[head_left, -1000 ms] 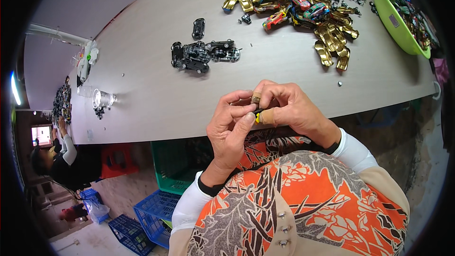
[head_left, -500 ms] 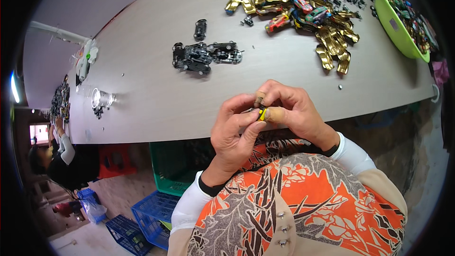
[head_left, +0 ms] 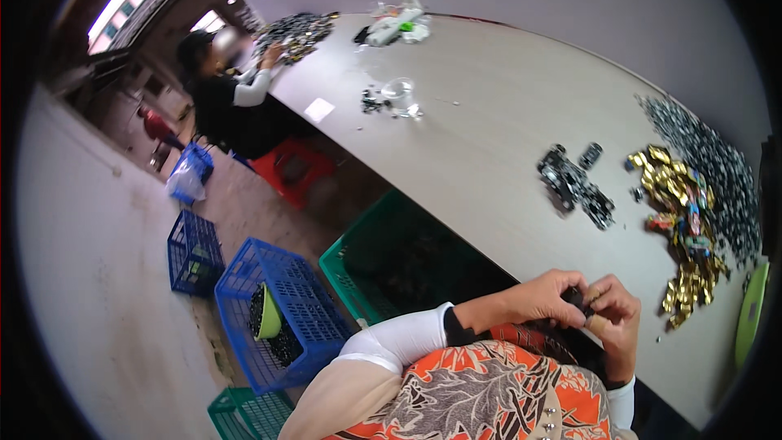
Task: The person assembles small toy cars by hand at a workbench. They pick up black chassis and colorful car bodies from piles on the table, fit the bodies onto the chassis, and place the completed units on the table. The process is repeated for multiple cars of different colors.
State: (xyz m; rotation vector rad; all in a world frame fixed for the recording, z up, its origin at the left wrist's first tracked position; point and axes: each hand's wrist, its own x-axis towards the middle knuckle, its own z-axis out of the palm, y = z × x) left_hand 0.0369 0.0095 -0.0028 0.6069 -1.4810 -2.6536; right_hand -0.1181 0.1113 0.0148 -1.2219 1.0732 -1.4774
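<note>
My left hand [head_left: 547,300] and my right hand [head_left: 615,315] meet close to my body at the table's near edge. Both have their fingers pinched round a small dark piece [head_left: 576,300], mostly hidden by the fingertips. Beyond them on the table [head_left: 497,147] lies a small cluster of black toy car chassis [head_left: 574,189], with a single black chassis [head_left: 591,155] beside it. Further right are gold toy car bodies [head_left: 683,293], some multicoloured ones among them, against a long heap of small dark parts [head_left: 717,167].
A clear cup [head_left: 399,98] stands beside loose black bits. A light green bowl [head_left: 751,314] is at the right rim. Below the table sit a green crate [head_left: 346,289] and a blue crate [head_left: 318,310]. A person [head_left: 232,106] works at the far end, by a red stool [head_left: 293,167].
The view has swung left, so the table and my hands appear further right. My hands stay together on the small piece; the yellow bit seen between the fingers earlier no longer shows.
</note>
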